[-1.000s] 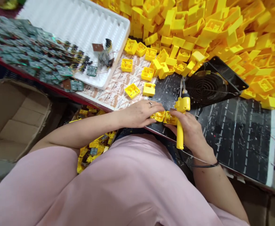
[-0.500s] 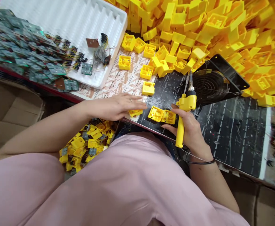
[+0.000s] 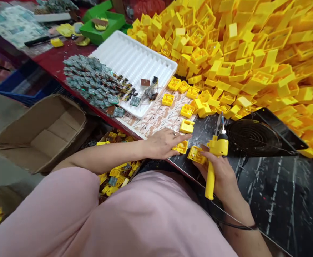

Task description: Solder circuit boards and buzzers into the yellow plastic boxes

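Note:
In my right hand (image 3: 220,171) is a yellow trigger-type soldering iron (image 3: 218,147), its metal tip pointing away from me. That hand's thumb and fingers also close around a yellow plastic case (image 3: 196,154) at the table's front edge. Just left of it, my left hand (image 3: 163,143) has its thumb and forefinger around another open yellow case (image 3: 181,147) lying on the table. Beyond the left fingertips sits one more yellow case (image 3: 186,126). The inside of the case at my right hand is partly hidden by the fingers.
A big heap of yellow cases (image 3: 242,67) fills the back right. A black fan (image 3: 255,132) lies at the right. Wired circuit boards (image 3: 92,80) pile against a white foam tray (image 3: 135,50). A cardboard box (image 3: 41,135) stands on the left, and a green box (image 3: 102,26) farther back.
My view has swung left and shows more of the room. My left fingers have come around the case beneath them. My right fingers have closed on the case pieces that lay beside them.

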`<state>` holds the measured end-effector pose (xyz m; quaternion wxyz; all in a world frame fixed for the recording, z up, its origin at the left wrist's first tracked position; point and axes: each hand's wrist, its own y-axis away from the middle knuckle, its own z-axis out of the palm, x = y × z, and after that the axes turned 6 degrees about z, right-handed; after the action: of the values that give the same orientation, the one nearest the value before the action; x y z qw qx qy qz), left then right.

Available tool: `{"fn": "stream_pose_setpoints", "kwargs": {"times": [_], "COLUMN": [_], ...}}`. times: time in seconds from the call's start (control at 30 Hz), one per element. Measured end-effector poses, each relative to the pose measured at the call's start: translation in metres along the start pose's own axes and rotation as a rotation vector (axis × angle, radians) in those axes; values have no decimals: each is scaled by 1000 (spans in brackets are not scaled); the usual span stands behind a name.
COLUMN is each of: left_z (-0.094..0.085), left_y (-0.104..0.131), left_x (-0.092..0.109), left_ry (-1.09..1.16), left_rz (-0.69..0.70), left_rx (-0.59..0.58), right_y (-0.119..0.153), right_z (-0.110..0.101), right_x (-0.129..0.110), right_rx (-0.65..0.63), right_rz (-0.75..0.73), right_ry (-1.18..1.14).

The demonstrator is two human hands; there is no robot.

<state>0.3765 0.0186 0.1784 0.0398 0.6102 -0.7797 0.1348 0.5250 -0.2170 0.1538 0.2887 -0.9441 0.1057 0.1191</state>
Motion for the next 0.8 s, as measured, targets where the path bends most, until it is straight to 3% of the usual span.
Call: {"fn": "stream_pose_setpoints", "kwargs": {"times": [0.1, 0.23, 0.3, 0.4, 0.5, 0.57, 0.8], "left_z": [-27, -90, -114, -126, -127, -134, -184], "left_y": [-18, -36, -43, -49, -50, -49, -57], "left_x": [-24, -85, -112, -134, -141, -146, -152], "left_ry": [-79, -378, -433, -391, -328, -297, -391], "left_rz": [-63, -504, -675, -833, -809, -765, -659], "left_rx": [54, 54, 19, -136, -294, -302, -34], "right_y": [2, 7, 9, 10, 9, 8, 8], "right_z": [-12, -22, -22, -19, -17, -15, -5], "right_x": [5, 4, 1, -2, -2, 0, 18], "right_rx": [20, 170, 197, 180, 193, 200, 165], "right_rz": [-8, 92, 136, 126, 88, 76, 20], "right_ry": [28, 45, 26, 24, 21, -3, -29]}}
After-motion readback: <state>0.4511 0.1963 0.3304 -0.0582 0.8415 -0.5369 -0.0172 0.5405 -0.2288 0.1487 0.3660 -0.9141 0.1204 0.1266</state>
